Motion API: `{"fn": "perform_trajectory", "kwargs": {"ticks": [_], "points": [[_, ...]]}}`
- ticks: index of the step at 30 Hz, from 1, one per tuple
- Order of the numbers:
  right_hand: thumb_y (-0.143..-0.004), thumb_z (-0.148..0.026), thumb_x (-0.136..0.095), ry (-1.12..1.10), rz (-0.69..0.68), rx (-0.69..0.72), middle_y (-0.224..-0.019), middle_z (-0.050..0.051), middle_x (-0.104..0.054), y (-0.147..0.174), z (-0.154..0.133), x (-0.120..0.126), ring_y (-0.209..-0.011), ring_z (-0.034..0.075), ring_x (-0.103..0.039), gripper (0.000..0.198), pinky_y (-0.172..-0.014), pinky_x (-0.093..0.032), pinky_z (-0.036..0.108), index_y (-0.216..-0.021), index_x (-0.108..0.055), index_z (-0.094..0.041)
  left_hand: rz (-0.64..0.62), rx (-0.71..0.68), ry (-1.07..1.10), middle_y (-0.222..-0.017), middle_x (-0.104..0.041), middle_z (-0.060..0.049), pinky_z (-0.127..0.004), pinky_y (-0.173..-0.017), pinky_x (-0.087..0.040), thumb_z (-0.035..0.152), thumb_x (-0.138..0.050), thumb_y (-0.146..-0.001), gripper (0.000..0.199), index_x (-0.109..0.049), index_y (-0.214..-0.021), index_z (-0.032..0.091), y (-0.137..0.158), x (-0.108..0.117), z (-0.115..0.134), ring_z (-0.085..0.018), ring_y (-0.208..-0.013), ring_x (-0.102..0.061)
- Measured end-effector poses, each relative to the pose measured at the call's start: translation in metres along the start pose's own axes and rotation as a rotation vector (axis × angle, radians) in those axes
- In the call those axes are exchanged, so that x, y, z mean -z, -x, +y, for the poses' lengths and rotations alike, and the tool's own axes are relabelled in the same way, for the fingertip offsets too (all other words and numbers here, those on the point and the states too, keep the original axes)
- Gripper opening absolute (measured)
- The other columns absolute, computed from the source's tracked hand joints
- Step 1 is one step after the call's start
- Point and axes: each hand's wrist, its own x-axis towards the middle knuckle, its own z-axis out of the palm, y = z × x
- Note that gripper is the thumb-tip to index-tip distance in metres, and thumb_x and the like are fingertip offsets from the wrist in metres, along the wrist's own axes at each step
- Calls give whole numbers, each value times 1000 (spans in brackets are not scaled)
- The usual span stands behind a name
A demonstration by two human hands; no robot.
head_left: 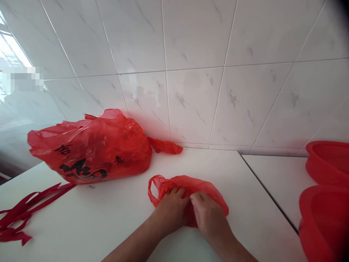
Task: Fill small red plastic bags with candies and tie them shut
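A small red plastic bag (188,180) lies on the white tabletop (117,222), its looped handle sticking out to the left. My left hand (173,207) is closed on the bag's near left part, fingers curled into the film. Close beside it, my right hand (207,211) pinches the bag with bent fingers. Whatever the bag may contain is hidden by the film and my hands. Behind and to the left stands a large, full red plastic bag (109,145) with black printed characters.
A crumpled red plastic piece (167,146) lies by the tiled wall (196,98). Dark red ribbons (24,211) spread at the left. Two red plastic basins (311,167) stand at the right, past a seam (269,196) between tabletops.
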Motion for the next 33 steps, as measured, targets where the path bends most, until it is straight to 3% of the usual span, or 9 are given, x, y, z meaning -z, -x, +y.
{"fn": "perform_trajectory", "kwargs": {"ticks": [5,9,14,17,20,22,24,28,33], "points": [[-78,-16,-57,190,-63,-169,-98,12,-58,-11,53,6,-95,29,-53,12,-79,-45,42,-89,-62,-16,-150,56,103,-123,-58,-6,-38,-80,-48,31,-67,-68,58,-57,-125,37,19,21,-14,-31,-102,-59],[-67,-21,-68,225,-85,-181,-112,11,-56,-11,65,11,-113,33,-45,40,-91,-39,48,-106,-62,-20,-94,15,111,-104,-66,-4,-32,-73,-48,28,-63,-73,38,-66,-110,33,23,36,-12,-26,-90,-62],[-67,-17,-65,237,-117,-137,-130,13,-49,-8,55,8,-127,36,-35,46,-98,-33,54,-113,-60,-20,333,-73,47,-113,-62,-8,-34,-89,-44,23,-45,-88,28,-65,-107,27,23,36,-10,-23,-103,-57],[-68,-11,-61,240,-113,-119,-132,11,-47,-9,53,12,-132,35,-29,48,-100,-32,53,-115,-60,-21,657,160,41,-132,-49,-12,-44,-101,-37,31,-53,-84,37,-57,-120,24,23,32,-22,-30,-120,-46],[-69,-3,-53,254,-104,-99,-132,9,-48,-10,54,15,-134,34,-27,51,-101,-31,53,-115,-59,-22,578,477,379,-121,-55,-12,-42,-81,-48,45,-62,-75,58,-49,-127,24,20,25,-38,-31,-105,-56],[-68,3,-46,264,-102,-96,-131,8,-49,-11,54,16,-134,33,-28,55,-99,-32,53,-115,-60,-22,404,562,705,-92,-63,-6,-33,-64,-49,49,-60,-75,45,-59,-109,21,18,19,-45,-24,-79,-61],[-68,6,-39,266,-95,-93,-132,6,-50,-12,53,16,-133,32,-28,58,-96,-35,52,-114,-60,-23,353,568,1001,-72,-59,-1,-28,-58,-45,51,-59,-76,34,-60,-85,18,15,11,-47,-18,-64,-57],[-72,6,-33,262,-80,-70,-134,4,-49,-9,56,12,-130,31,-33,58,-93,-37,51,-114,-60,-25,558,578,1440,-73,-57,1,-24,-59,-45,49,-65,-72,34,-55,-81,18,13,-1,-51,-12,-63,-52],[-67,6,-38,269,-32,-49,-131,5,-52,-7,61,12,-123,29,-40,63,-100,-32,54,-117,-60,-25,684,583,1541,-73,-57,1,-23,-59,-43,45,-69,-70,34,-51,-77,17,17,-8,-61,-12,-63,-51]]}}
